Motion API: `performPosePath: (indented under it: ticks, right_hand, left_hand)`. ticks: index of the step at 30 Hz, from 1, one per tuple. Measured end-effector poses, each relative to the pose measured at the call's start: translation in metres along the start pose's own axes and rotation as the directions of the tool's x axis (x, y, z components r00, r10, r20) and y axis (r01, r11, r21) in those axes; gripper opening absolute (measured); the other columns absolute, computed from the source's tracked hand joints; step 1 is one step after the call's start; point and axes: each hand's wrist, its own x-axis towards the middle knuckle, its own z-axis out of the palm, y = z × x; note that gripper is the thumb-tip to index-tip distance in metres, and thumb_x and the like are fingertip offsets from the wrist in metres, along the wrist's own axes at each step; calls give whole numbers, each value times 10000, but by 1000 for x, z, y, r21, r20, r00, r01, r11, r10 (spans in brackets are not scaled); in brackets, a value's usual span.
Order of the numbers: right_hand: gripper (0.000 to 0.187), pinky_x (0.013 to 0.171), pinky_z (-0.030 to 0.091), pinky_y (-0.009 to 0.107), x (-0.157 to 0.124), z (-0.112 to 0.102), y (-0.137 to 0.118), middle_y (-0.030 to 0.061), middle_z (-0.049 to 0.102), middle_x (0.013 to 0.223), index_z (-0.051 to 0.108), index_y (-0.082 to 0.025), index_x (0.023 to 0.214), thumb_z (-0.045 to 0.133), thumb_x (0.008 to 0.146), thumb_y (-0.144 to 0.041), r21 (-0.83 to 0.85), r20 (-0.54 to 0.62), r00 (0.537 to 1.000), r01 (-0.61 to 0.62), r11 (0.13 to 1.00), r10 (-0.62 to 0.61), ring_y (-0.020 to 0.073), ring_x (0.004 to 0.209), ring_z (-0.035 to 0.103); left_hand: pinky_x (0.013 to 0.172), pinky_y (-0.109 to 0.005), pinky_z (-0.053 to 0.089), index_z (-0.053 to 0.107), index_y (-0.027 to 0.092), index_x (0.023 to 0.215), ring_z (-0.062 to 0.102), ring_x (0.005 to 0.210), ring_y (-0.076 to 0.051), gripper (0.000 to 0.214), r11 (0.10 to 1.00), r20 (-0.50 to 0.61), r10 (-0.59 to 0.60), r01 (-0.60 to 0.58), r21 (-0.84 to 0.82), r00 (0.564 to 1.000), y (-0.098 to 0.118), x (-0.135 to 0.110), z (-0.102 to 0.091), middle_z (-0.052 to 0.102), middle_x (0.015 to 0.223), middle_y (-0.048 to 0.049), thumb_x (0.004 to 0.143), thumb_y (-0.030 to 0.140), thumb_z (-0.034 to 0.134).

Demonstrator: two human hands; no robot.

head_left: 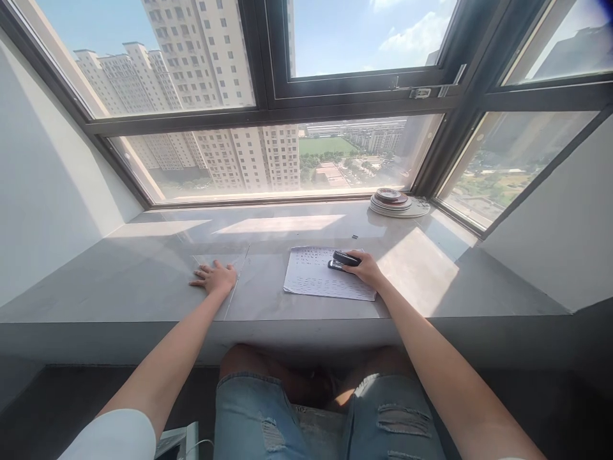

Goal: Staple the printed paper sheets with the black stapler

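Observation:
My right hand (368, 269) grips a black stapler (345, 259) by its back end. The stapler points left and sits over the printed sheets of paper (311, 278) on the sill; whether it touches them I cannot tell. Lines of text cover the paper, and its lower corners curl slightly. To the left, my left hand (215, 278) rests flat on the bare stone, fingers spread, holding nothing. A small dark strip, perhaps staples (355, 237), lies just beyond the paper's top edge.
The wide pale stone windowsill (143, 281) runs across in front of me, its front edge above my knees. A stack of round plates or discs (393, 203) stands at the far right by the dark window frame (472, 128). A white object (179, 441) is low at left.

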Motion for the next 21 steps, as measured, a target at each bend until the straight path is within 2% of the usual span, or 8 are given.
performPosePath:
  ticks: [5,9,18,21]
  right_hand:
    - [485,1013,525,510,9,-19,11,51,785,1081,794,-239,1094,844,676,-479,-14,77,997,-27,1000,28,340,1040,708]
    - [523,1010,528,516,12,-33,24,51,789,1077,786,-230,1119,858,674,-495,-8,46,997,-58,998,59,348,1045,713]
    - [596,975,540,474,5,-36,23,44,787,1114,779,-246,1184,850,708,-597,6,43,998,-51,999,51,343,1073,704]
    - [527,959,534,440,6,-38,23,50,786,1098,793,-245,1128,735,813,-664,69,4,999,-36,997,35,322,1073,698]
  left_hand:
    - [1124,-811,185,481,142,1511,193,1532,-532,696,1000,-21,1,-1,-10,1000,-1,1,3,241,1663,-301,975,536,276]
    - [1118,-819,177,476,136,1517,200,1528,-536,695,1000,-36,11,-11,-6,999,-2,0,4,257,1653,-311,981,527,268]
    - [1148,-802,139,442,132,1546,177,1538,-539,737,1000,3,6,-6,-8,1000,-3,3,5,216,1670,-307,968,563,290]
    - [1148,-802,140,462,130,1526,176,1538,-539,719,1000,1,10,-10,-5,1000,-2,3,5,216,1668,-312,970,548,282]
